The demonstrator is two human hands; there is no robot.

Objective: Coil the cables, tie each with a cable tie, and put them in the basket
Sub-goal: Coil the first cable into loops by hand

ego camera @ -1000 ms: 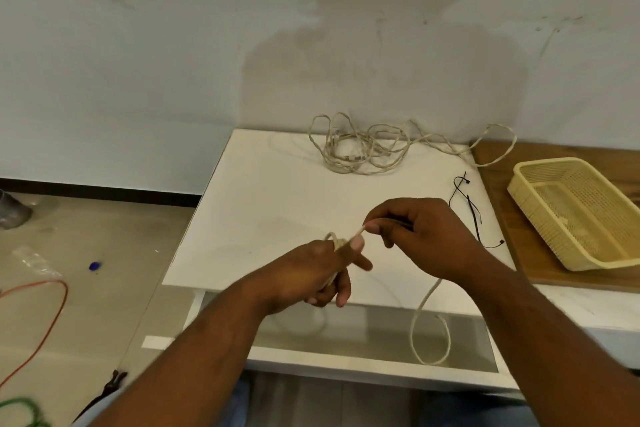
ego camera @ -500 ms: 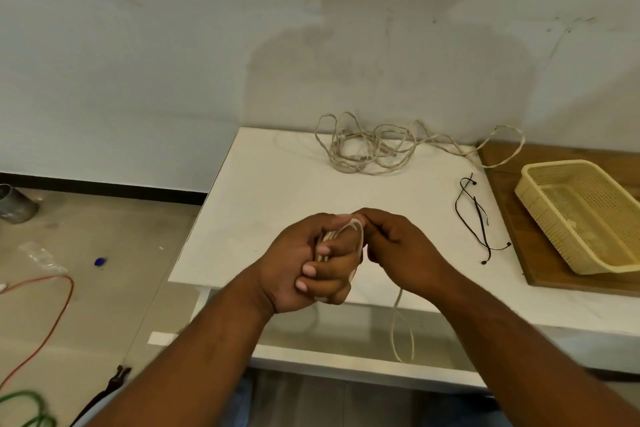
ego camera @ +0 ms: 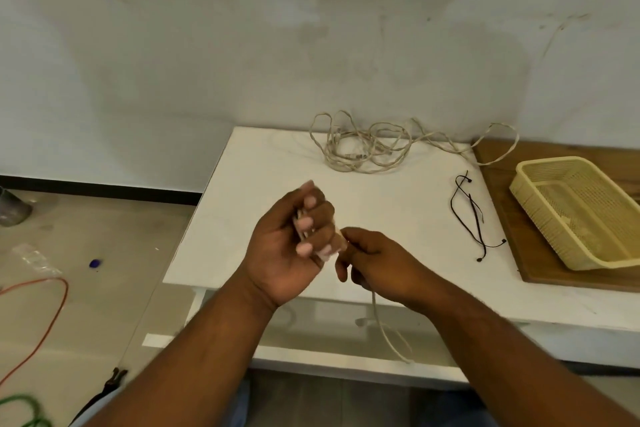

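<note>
My left hand (ego camera: 294, 239) grips a small coil of beige cable, fingers curled round the loops, palm turned up above the white table's (ego camera: 263, 163) front edge. My right hand (ego camera: 374, 263) sits just right of it and pinches the same cable (ego camera: 384, 329), whose free tail hangs below the table edge. A tangled pile of beige cable (ego camera: 374, 146) lies at the table's back. Black cable ties (ego camera: 471, 215) lie to the right of my hands. The yellow basket (ego camera: 530, 215) stands tilted on a wooden board at the far right.
The wooden board (ego camera: 512, 253) carries the basket. On the floor at left lie an orange cable (ego camera: 52, 315), a green cable (ego camera: 24, 406), a clear plastic scrap (ego camera: 31, 256) and a blue cap (ego camera: 95, 263). A grey wall stands behind the table.
My left hand has rolled palm-up and lifted with the coil. My right hand has dropped lower and to the right along the cable. The hanging tail is shorter.
</note>
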